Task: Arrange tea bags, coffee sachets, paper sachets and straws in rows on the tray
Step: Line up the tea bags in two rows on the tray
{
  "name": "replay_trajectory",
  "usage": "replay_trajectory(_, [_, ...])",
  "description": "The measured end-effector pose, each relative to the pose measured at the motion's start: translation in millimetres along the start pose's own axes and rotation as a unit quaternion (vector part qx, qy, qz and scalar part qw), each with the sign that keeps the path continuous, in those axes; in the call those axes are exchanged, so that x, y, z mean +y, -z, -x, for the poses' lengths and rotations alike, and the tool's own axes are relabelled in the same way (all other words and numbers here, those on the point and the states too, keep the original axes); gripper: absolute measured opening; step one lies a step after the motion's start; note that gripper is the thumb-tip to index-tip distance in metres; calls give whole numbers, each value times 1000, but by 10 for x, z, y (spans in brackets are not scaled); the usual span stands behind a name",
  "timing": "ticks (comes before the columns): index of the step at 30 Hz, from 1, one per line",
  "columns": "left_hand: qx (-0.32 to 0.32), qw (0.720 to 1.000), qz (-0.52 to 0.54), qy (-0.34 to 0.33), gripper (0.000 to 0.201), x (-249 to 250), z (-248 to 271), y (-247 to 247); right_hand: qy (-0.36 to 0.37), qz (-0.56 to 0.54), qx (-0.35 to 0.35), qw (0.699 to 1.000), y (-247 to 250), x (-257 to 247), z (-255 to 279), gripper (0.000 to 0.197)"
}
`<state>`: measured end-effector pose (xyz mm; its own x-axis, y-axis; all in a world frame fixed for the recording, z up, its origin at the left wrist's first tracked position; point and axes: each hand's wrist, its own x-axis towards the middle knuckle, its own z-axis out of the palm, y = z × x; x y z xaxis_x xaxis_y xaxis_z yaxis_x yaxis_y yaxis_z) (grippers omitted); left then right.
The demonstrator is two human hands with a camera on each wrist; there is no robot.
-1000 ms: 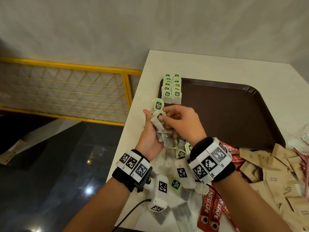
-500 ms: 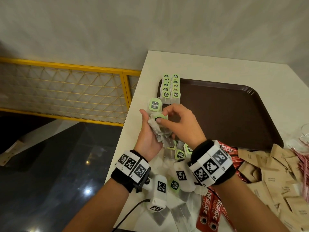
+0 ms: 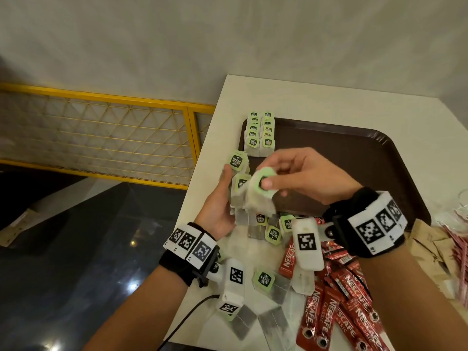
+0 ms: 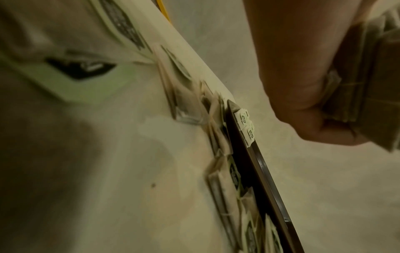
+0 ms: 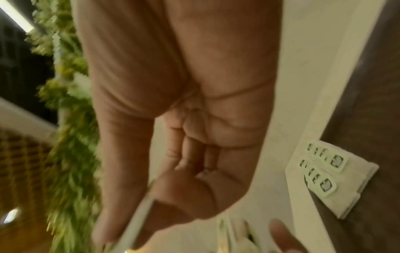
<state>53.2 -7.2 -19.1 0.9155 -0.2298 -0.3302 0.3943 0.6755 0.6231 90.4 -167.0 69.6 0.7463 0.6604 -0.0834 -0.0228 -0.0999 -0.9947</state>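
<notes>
Head view: left hand (image 3: 217,209) at 9 o'clock of centre, grip closed round a stack of tea bags (image 3: 239,196), thumb up by one green tag. Right hand (image 3: 304,176) pinches one tea bag (image 3: 260,193) by its green tag, thumb on top, just above the stack. Brown tray (image 3: 354,153) sits on the white bench (image 3: 316,97) at 1 o'clock. Two short rows of tea bags (image 3: 259,138) lie in the tray's far left corner. Loose tea bags (image 3: 272,234) lie on the bench at 6 o'clock, red coffee sachets (image 3: 336,300) at 5 o'clock, brown paper sachets (image 3: 428,244) at 3 o'clock.

Left wrist view: blurry. Left hand (image 4: 314,85) at 1 o'clock, fingers curled round the stack (image 4: 372,85). Tray (image 4: 259,167) edge-on, w/ the rows (image 4: 246,126) on it.

Right wrist view: blurry. Right hand (image 5: 184,111) fills the middle; a thin pale edge is pinched at 6 o'clock. The rows (image 5: 324,174) lie at 4 o'clock on the tray (image 5: 368,119).
</notes>
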Motion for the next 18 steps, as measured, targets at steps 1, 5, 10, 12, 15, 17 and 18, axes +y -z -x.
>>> replay_trajectory(1, [2,1000,-3,4,57,14,5,-2,-17,81,-16,996,-27,3,-13,18])
replay_trajectory(5, [7,999,-37,23,58,17,18,-6,-31,264,16,964,-117,90,-135,12])
replay_trajectory(10, [16,998,-45,30,57,8,16,23,-11,300,24,954,-153,133,-150,8])
replay_trajectory(12, [14,999,-40,22,58,9,7,36,4,286,26,958,-131,144,-129,14])
replay_trajectory(15, [5,999,-36,5,63,22,12,41,4,120,32,992,-21,86,-88,33])
replay_trajectory(17, [-10,999,-37,-3,71,20,13,48,-34,5,56,998,68,46,-123,44])
replay_trajectory(18, [-19,999,-44,-2,74,13,16,47,-59,-23,60,996,93,44,-159,46])
